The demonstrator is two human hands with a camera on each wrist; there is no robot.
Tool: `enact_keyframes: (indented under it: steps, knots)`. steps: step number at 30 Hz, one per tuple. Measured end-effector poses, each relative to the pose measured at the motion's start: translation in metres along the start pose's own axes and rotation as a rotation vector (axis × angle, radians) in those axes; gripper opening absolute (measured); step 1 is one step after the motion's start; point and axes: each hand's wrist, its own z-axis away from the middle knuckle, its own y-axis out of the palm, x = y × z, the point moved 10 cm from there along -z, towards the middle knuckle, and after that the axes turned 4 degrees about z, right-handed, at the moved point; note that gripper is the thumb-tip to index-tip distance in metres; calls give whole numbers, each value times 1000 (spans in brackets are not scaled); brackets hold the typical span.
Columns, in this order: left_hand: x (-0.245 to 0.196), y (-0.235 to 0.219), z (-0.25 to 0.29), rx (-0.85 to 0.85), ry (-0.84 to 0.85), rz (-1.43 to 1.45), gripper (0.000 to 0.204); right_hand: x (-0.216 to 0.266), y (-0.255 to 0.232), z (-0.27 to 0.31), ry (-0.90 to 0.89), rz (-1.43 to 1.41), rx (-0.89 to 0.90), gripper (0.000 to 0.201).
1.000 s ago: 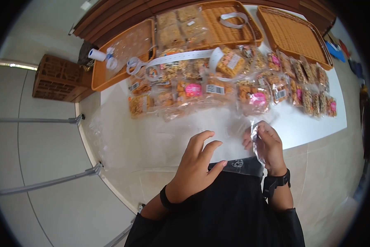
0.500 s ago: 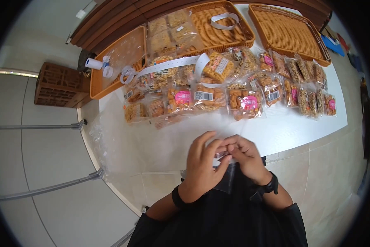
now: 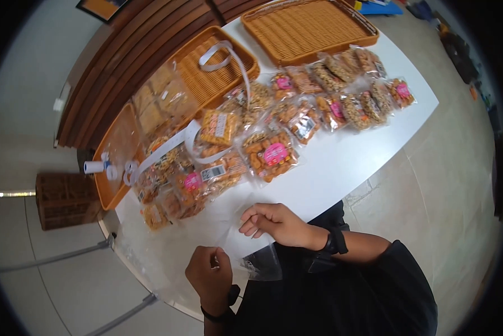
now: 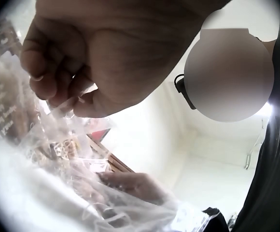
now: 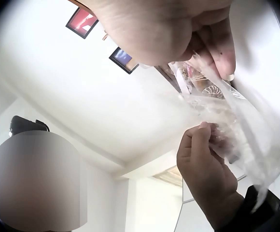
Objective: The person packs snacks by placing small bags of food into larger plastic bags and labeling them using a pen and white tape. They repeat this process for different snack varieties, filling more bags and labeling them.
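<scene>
A clear plastic bag (image 3: 261, 263) with a pale print hangs between the two hands, near the front edge of the white table. The left hand (image 3: 209, 275) pinches its left side between thumb and fingers. The right hand (image 3: 279, 225), a little higher and to the right, pinches the other side with curled fingers. In the left wrist view the thin film (image 4: 58, 130) runs down from the left hand (image 4: 106, 58). The right wrist view shows the film (image 5: 241, 130) stretched between the right hand (image 5: 164, 29) and the left hand (image 5: 205, 169).
Many packed snacks, among them a nut pack (image 3: 271, 157) with a pink label, lie across the white table (image 3: 341, 168). Wicker trays (image 3: 313, 31) stand along the back. A white strip (image 3: 164, 151) lies over the packs; a white roll (image 3: 93, 167) rests at the left tray.
The hands, close together half a second ago, have moved apart with the bag between them. The head view has turned, so the table appears tilted.
</scene>
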Motion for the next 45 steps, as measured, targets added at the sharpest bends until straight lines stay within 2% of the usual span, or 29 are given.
enact_keyframes:
  steps: [1,3,5,7,8,9,12,13,14,16,17,19,21,25,26,29,32,35,38,41,45]
  knots:
    - [-2,7,0,35,18,-7,6,1,0,0,-15,20,-13,22]
    - [-5,23,-2,101,52,-25,6,14,-10,5,-87,232,-111,21]
    - [-11,27,-8,101,68,-23,6,46,-24,20,-140,475,-219,21]
    - [-14,30,-14,97,76,-25,6,70,-50,37,-199,560,-322,20]
    - [-14,31,-16,94,79,-27,6,85,-68,50,-302,582,-397,21]
    - [-14,33,-18,89,80,-28,7,101,-87,65,-308,682,-471,22]
    - [-17,38,-22,75,140,-43,5,157,-158,126,-447,910,-877,22]
    - [-17,40,-22,85,128,-32,5,171,-185,145,-456,989,-994,25]
    - [-18,43,-22,95,118,-21,5,193,-198,160,-542,1094,-1068,28]
    - [-19,47,-22,113,100,1,5,217,-231,175,-479,1286,-1173,41]
    - [-20,48,-22,120,92,11,5,223,-244,175,-383,1399,-1180,52]
    - [-20,50,-21,131,79,22,5,226,-261,166,-331,1516,-1136,63]
    - [-18,51,-19,138,66,19,5,217,-270,150,-207,1564,-1079,72]
    - [-10,48,-14,124,31,37,6,205,-256,119,28,1631,-1004,87]
    - [-9,46,-13,118,26,34,6,205,-252,118,54,1584,-1031,90]
    - [-5,40,-10,108,18,31,7,208,-254,116,41,1604,-1030,94]
    - [-3,33,-12,87,14,31,7,209,-247,111,143,1610,-963,97]
    - [-3,30,-11,76,24,44,7,209,-249,107,186,1608,-937,94]
    - [-3,31,-9,92,21,41,7,213,-255,107,248,1527,-921,83]
    - [-8,27,-8,87,28,61,7,224,-253,116,-74,1395,-905,73]
    - [-16,11,-7,73,38,36,8,228,-253,141,-251,1435,-1010,62]
